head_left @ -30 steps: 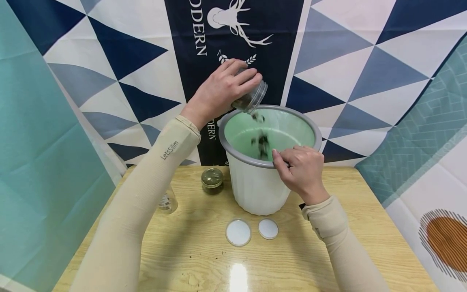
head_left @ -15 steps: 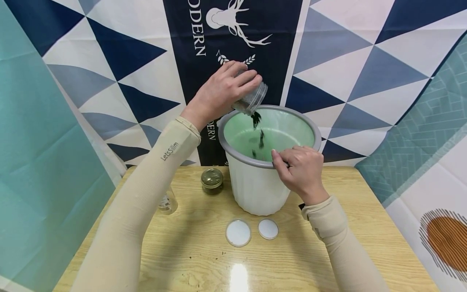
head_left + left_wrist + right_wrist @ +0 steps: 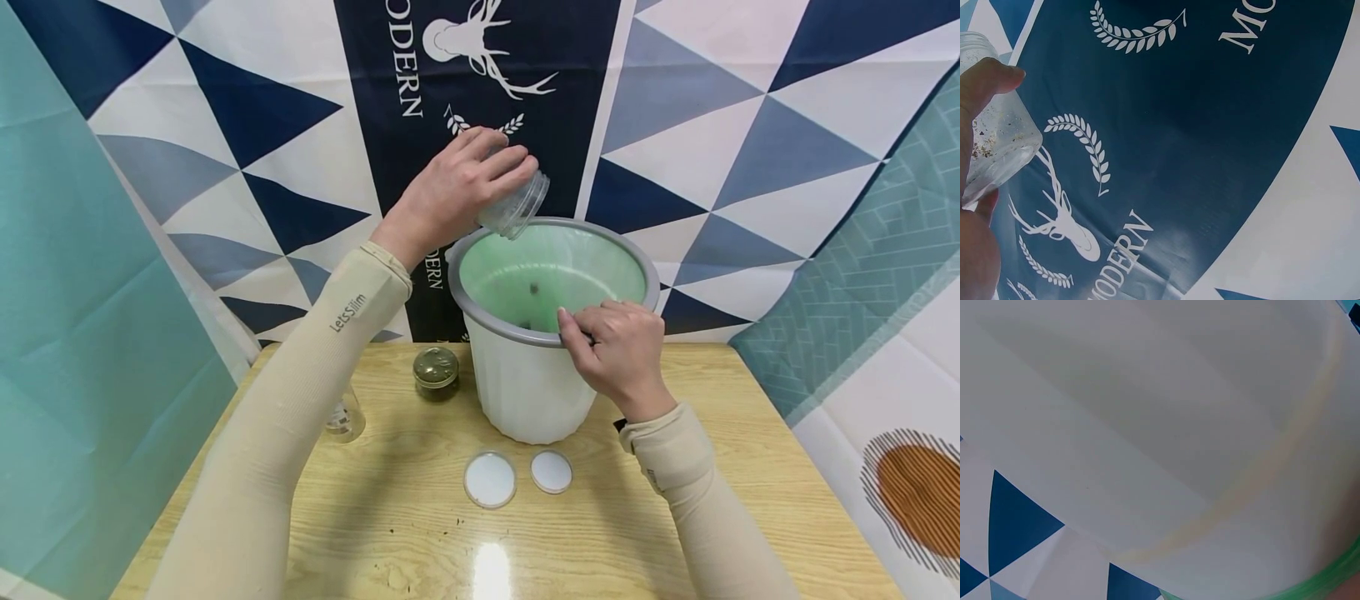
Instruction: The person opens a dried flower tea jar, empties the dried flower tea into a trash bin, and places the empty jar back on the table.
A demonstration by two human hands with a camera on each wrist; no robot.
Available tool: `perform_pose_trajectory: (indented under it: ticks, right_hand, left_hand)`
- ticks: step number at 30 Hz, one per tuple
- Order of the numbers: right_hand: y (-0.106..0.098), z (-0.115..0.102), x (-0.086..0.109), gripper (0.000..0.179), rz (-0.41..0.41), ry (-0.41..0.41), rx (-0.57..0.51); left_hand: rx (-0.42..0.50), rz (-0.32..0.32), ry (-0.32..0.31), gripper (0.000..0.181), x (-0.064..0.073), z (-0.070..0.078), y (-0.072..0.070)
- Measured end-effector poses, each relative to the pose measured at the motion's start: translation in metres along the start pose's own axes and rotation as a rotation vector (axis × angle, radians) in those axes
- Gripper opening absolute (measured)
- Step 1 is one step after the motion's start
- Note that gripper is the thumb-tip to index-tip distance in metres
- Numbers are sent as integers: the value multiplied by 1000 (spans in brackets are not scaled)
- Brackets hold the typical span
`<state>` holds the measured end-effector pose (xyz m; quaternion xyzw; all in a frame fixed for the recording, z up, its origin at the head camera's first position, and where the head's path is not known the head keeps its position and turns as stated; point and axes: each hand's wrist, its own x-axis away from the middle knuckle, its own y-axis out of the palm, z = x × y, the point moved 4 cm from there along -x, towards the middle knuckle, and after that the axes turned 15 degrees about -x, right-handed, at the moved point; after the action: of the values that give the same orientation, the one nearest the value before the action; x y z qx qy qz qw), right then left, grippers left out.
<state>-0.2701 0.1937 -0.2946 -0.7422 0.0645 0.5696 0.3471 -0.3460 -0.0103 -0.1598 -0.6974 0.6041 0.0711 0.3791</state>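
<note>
My left hand (image 3: pixel 467 182) grips a clear jar (image 3: pixel 519 207), tipped mouth-down over the back left of a bucket (image 3: pixel 528 387). In the left wrist view the jar (image 3: pixel 1007 128) looks nearly bare, with small brown flecks clinging to its wall; thumb and fingers wrap round it. The bucket is white outside and green inside, with a grey rim. My right hand (image 3: pixel 618 350) holds that rim at the front right, fingers curled over it. A dark clump (image 3: pixel 533 288) shows inside the bucket. The right wrist view is filled mostly by the bucket's white wall (image 3: pixel 1147 425).
Two white round lids (image 3: pixel 490 480) lie on the wooden table (image 3: pixel 405 533) before the bucket. A jar with dark greenish contents (image 3: pixel 436 371) stands left of it. Farther left, a clear jar (image 3: pixel 348 419) is partly behind my left sleeve. A patterned cloth (image 3: pixel 300 125) hangs close behind.
Dark bits poured from the jar into the bucket, and the stream has thinned out. The jar now looks almost bare. Both hands have stayed nearly in place.
</note>
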Motion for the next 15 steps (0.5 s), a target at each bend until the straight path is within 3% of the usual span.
perform_pose_trajectory:
  ticks: [15]
  right_hand:
    - [0, 0, 0, 57, 14, -2, -14]
  left_hand:
    - [-61, -38, 40, 50, -1, 3, 1]
